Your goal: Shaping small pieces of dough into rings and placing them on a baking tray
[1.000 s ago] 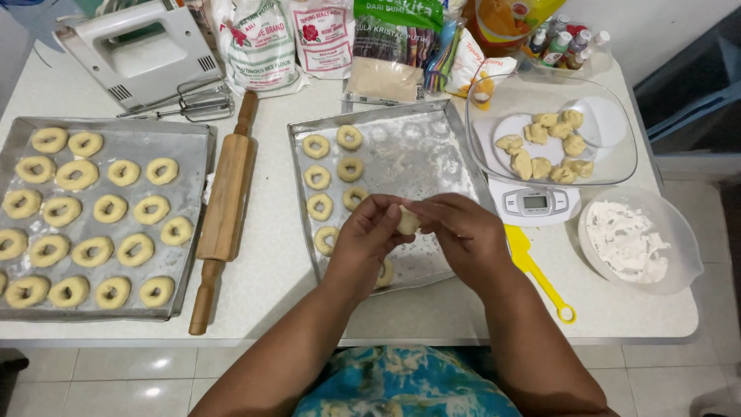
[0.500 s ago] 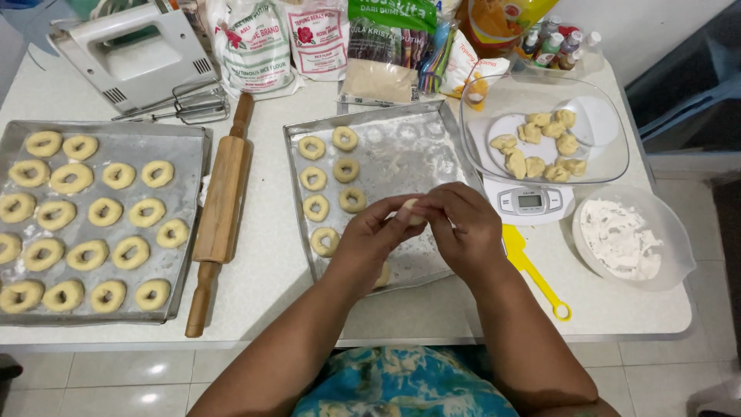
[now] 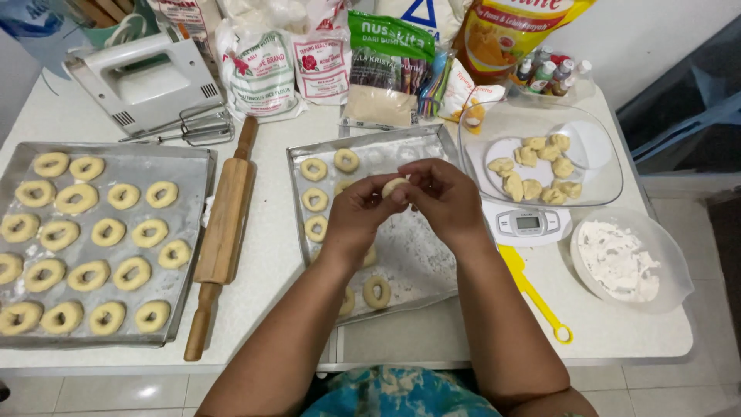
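Note:
A small ball of pale dough (image 3: 394,185) sits between the fingertips of my left hand (image 3: 361,212) and my right hand (image 3: 441,197), both held above a floured metal tray (image 3: 424,255). Several ring-shaped dough pieces (image 3: 315,199) lie on that tray's left side, some hidden under my left hand. A glass bowl (image 3: 594,181) with several dough lumps (image 3: 532,170) rests on a white kitchen scale (image 3: 529,224) to the right.
A second tray (image 3: 193,224) at the left holds several dough rings. A wooden rolling pin (image 3: 224,232) lies between the trays. A bowl of flour (image 3: 625,262), a yellow spatula (image 3: 536,297), a hand mixer (image 3: 147,81) and several bags of ingredients (image 3: 324,62) stand around.
Both hands have lifted slightly away from me over the tray, still working the dough ball between the fingers. The camera view has shifted a little.

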